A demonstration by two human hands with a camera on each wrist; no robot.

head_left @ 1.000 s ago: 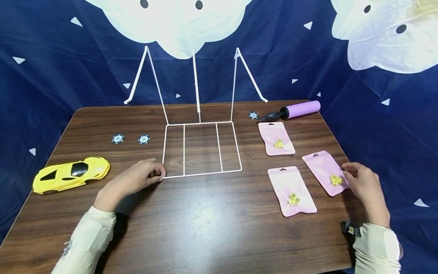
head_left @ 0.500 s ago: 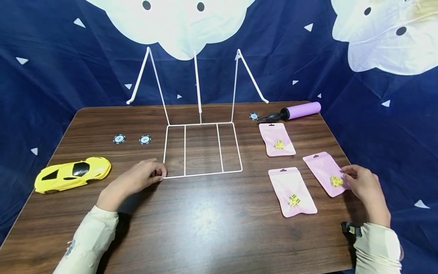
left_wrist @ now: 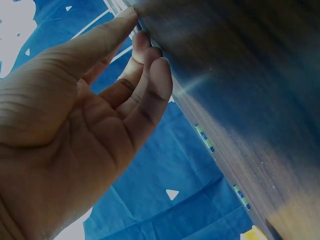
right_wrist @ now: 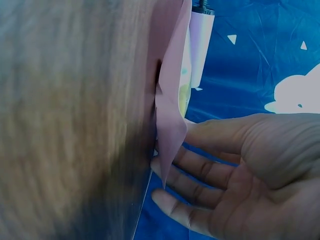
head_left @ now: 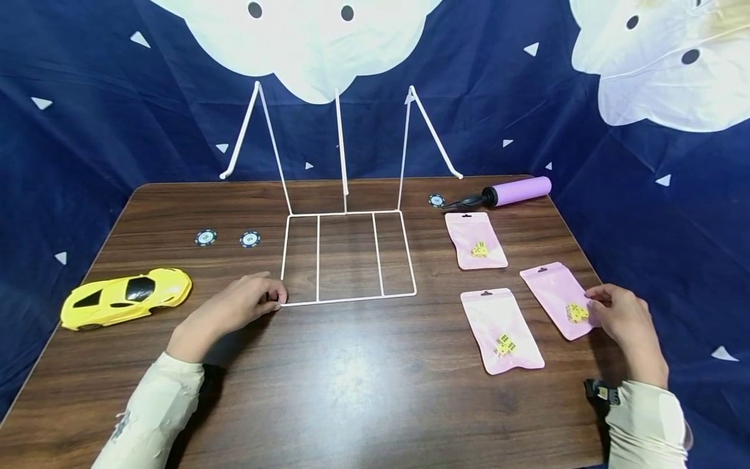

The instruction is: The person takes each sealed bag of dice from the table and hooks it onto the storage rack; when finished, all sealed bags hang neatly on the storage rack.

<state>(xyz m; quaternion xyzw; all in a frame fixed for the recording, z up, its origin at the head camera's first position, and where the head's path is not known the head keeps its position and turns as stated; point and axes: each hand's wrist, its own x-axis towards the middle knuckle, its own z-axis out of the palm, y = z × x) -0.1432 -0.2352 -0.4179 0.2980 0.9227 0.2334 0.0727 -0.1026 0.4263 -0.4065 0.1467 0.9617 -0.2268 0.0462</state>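
My left hand [head_left: 243, 303] pinches the near left corner of a white wire rack [head_left: 348, 299] between thumb and fingers; the left wrist view shows the thumb tip and fingertips against the wire. The rack's base lies flat on the table, and several bent arms rise at its back. On the right, my right hand [head_left: 624, 322] holds the edge of a pink zip pouch [head_left: 551, 286] with yellow dice [head_left: 577, 312] inside. In the right wrist view the thumb is on one side of the pouch [right_wrist: 172, 115] and fingers on the other.
Two more pink pouches [head_left: 492, 312] with yellow dice lie left of the held one. A purple hand pump [head_left: 521, 191] and a poker chip [head_left: 436, 200] are behind. Two chips [head_left: 249, 239] and a yellow toy car [head_left: 125, 298] lie left. A blue curtain [head_left: 469, 78] hangs behind the table.
Both hands keep the same holds on the rack and the pouch. The whole head view has shifted very slightly; no object has visibly moved on the table.
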